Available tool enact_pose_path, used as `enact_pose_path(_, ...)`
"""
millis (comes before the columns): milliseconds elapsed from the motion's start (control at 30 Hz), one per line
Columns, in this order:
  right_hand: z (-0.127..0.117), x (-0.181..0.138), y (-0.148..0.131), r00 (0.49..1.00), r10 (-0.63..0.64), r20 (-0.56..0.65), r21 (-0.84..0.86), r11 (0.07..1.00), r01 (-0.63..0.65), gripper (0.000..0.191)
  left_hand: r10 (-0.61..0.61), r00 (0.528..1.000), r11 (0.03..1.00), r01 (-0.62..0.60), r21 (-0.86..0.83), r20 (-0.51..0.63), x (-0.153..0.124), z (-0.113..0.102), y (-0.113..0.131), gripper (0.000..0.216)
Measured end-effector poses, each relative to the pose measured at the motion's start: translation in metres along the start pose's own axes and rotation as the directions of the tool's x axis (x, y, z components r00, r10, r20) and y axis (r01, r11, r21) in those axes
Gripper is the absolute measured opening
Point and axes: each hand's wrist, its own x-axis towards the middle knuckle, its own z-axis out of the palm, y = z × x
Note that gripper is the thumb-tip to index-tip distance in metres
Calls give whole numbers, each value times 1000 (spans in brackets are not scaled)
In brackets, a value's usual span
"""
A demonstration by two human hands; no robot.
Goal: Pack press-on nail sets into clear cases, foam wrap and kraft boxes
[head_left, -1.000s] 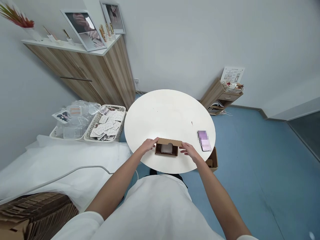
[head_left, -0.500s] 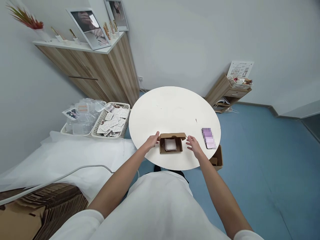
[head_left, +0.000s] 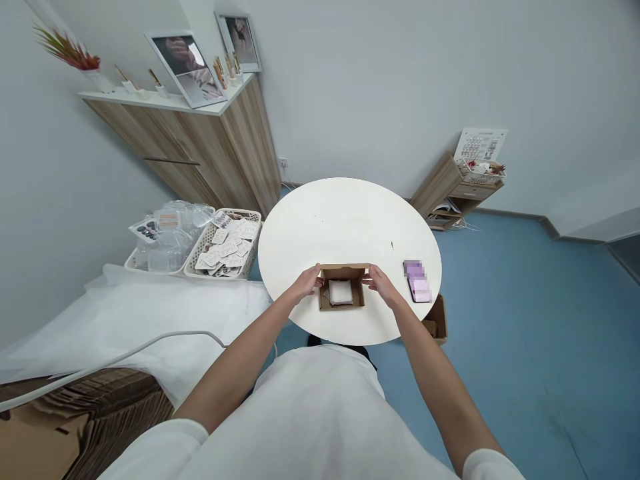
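On the white round table, near its front edge, stands a small brown cardboard box (head_left: 324,304) with its lid (head_left: 345,267) raised at the back. A square white wrapped packet (head_left: 341,292) lies inside. My left hand (head_left: 305,284) is at the left end of the lid, thumb on top and fingers curled by the box's side. The lid's right corner is pinched by my right hand (head_left: 381,285), its fingers bent in at the side of the box.
To the right on the table (head_left: 350,207) lies a phone (head_left: 418,283), its face pixelated. Left of the table are a basket of cards (head_left: 227,247) and a basket of clear plastic packs (head_left: 170,237). An open carton (head_left: 438,319) sits below the right edge; flattened cardboard (head_left: 115,427) is stacked lower left.
My right hand has moved left and now touches the lid's right corner. The lid has straightened and stands more level between both hands. The view has tilted slightly.
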Motion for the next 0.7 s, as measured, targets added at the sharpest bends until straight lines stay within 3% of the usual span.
enact_pose_path(167,-4,-3,8,1000,10,-20,-54,998,-11,39,66,993,998,-68,16,99,-4,0,-5,55)
enact_pose_path(267,-2,-3,20,1000,-10,-20,-144,990,7,37,115,990,989,-122,83,82,-5,6,-14,52)
enact_pose_path(400,8,-8,48,987,-136,-81,-299,948,106,41,239,971,944,-235,230,13,-4,18,-37,49)
enact_pose_path(500,20,-16,73,952,-219,-215,-467,879,96,46,281,954,852,-199,483,-102,-4,26,-58,57)
enact_pose_path(700,40,-35,100,938,-229,-260,-628,778,15,58,209,967,705,-47,708,-144,-10,36,-76,64)
